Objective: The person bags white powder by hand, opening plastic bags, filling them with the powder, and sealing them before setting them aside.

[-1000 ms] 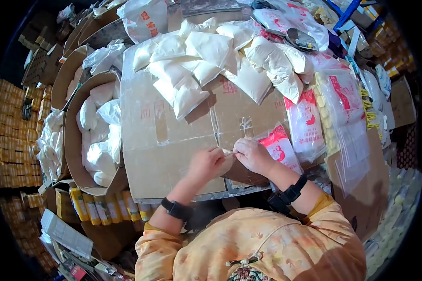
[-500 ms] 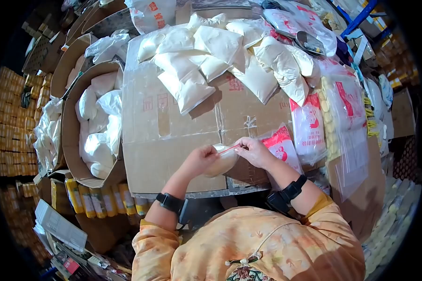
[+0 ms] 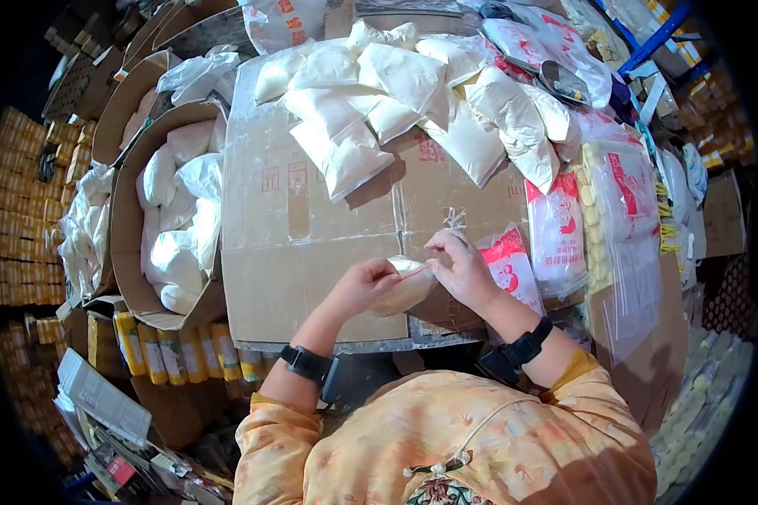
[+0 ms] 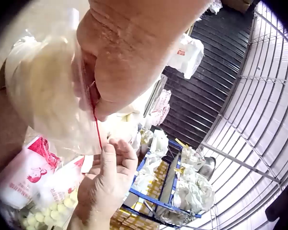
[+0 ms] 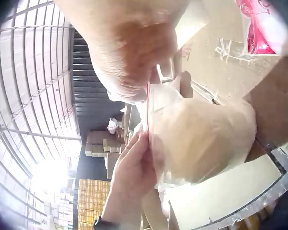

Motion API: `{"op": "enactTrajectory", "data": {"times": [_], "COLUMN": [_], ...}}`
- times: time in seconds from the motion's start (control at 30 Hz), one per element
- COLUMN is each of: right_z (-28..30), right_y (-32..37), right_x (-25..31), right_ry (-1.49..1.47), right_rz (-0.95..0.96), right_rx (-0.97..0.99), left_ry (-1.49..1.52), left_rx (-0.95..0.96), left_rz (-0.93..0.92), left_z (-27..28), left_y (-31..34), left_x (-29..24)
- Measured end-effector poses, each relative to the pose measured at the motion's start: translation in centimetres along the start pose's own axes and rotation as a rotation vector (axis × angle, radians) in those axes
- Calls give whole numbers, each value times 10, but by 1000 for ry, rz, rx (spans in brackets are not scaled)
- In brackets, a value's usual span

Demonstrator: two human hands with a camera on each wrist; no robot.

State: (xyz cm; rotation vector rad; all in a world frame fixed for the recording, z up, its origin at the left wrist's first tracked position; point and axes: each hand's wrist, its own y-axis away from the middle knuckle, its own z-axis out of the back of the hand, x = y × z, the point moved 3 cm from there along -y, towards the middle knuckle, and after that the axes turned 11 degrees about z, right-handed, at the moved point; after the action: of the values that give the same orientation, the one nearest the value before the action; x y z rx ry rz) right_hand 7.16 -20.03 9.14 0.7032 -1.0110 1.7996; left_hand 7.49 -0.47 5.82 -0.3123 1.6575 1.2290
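Observation:
A clear plastic bag of pale powder [image 3: 406,290] hangs between the two hands over the front of the cardboard; a red line runs along its top edge. The left hand [image 3: 364,286] pinches one end of that edge, thumb against fingers. At the other end is the right hand [image 3: 463,271], its thumb and a finger at the corner of the edge. In the left wrist view the bag [image 4: 50,91] bulges below the red line, with the right hand [image 4: 108,179] at its corner. The right wrist view shows the powder bag [image 5: 201,136] and the left hand [image 5: 134,172] gripping its edge.
Several filled bags [image 3: 404,76] lie piled on the back of the cardboard [image 3: 312,278]. Red-and-white printed packs [image 3: 514,269] lie to the right. A carton [image 3: 127,244] of white bags stands at the left, and a metal scoop [image 3: 564,82] rests at the back right.
The bag's top edge, earlier mostly hidden between closely set hands, now shows its red line. The right hand has moved slightly up and right, its fingers raised more.

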Motion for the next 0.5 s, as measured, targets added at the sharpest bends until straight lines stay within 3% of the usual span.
{"op": "enactTrajectory", "data": {"times": [0.03,0.1,0.2,0.3,0.4,0.5], "right_z": [5,11,10,-8,-17,-16], "right_y": [-3,0,12,41,52,50], "right_x": [8,16,22,3,3,11], "right_ry": [162,82,-171,-438,-367,-295], "right_rz": [133,22,-278,-542,-505,-547], "right_rx": [-27,-1,118,235,229,339], "left_ry": [-61,-181,-105,-305,-402,-376], "left_rx": [-4,-11,174,116,28,-4], "left_rz": [-9,-26,266,159,-72,-110], "left_z": [0,2,3,5,-1,-8], "left_y": [0,-2,9,4,7,8], "left_x": [-1,-5,-27,-23,-31,-34]}}
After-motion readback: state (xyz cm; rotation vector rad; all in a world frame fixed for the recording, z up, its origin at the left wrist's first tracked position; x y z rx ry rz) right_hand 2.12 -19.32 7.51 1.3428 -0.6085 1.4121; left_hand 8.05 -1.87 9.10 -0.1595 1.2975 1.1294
